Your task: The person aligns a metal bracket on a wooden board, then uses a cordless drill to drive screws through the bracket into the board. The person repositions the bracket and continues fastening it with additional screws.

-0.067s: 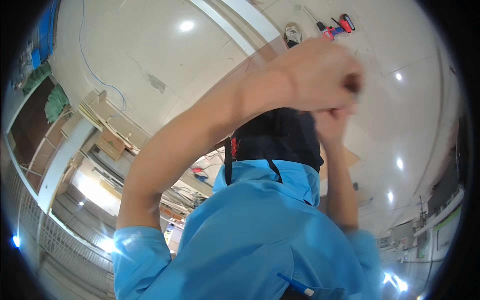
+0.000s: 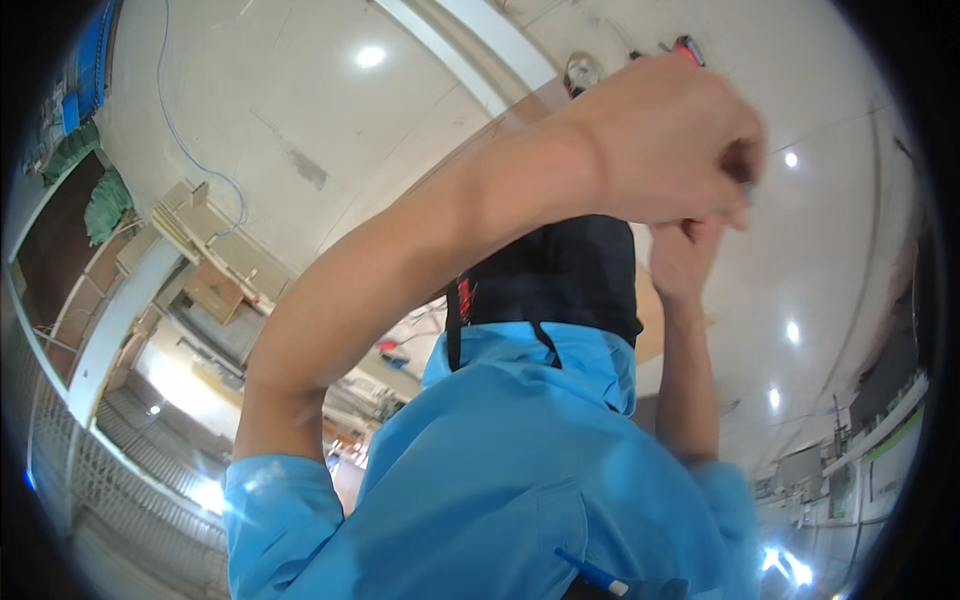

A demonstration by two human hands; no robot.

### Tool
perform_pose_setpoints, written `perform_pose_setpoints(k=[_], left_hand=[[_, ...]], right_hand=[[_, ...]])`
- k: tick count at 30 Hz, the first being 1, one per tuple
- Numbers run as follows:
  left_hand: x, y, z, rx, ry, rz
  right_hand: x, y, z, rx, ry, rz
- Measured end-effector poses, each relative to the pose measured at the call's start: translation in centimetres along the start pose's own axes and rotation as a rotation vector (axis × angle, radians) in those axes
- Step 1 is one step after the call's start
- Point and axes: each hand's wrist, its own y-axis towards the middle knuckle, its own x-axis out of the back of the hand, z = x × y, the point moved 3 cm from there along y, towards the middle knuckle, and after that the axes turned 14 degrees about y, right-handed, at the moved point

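Note:
My left hand point(image 2: 690, 140) reaches across in front of me to the right, its fingers curled closed. A tiny greyish bit shows at its fingertips, too small to make out. Just below it, my right hand point(image 2: 683, 262) is raised with its fingers drawn together, close under the left hand. What it pinches, if anything, is hidden by the left hand and by blur. Beyond my left hand lies a red power drill point(image 2: 688, 50) on the floor, now mostly covered by that hand.
A shoe point(image 2: 580, 74) shows past my left wrist. White panels point(image 2: 490, 45) stretch across the floor at the top. To the left are a thin blue cable point(image 2: 190, 150), stacked boards point(image 2: 215, 290) and green cloth point(image 2: 108, 207). A blue pen point(image 2: 590, 571) is clipped in my pocket.
Both my hands have shifted a little to the right, the left one also slightly upward. The left hand now covers most of the drill, which was in plain sight before.

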Motion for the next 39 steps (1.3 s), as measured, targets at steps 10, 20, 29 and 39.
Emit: perform_pose_setpoints(k=[10, 20, 29, 39], left_hand=[[3.6, -10.7, 12.8, 0.244, -0.833, -0.954], [-17.1, -15.3, 18.9, 0.392, -1.474, -1.409], [-28.6, -10.8, 18.0, 0.411, -1.818, -1.605], [-29.8, -9.6, 17.3, 0.556, -1.528, -1.736]], right_hand=[[-3.7, 3.6, 0.7, -0.576, -0.179, 0.365], [5.3, 8.9, 2.9, -0.867, -0.642, 0.5], [7.2, 12.7, 0.6, -0.697, -0.297, 0.692], [8.6, 13.1, -1.0, -0.624, -0.34, 0.682]])
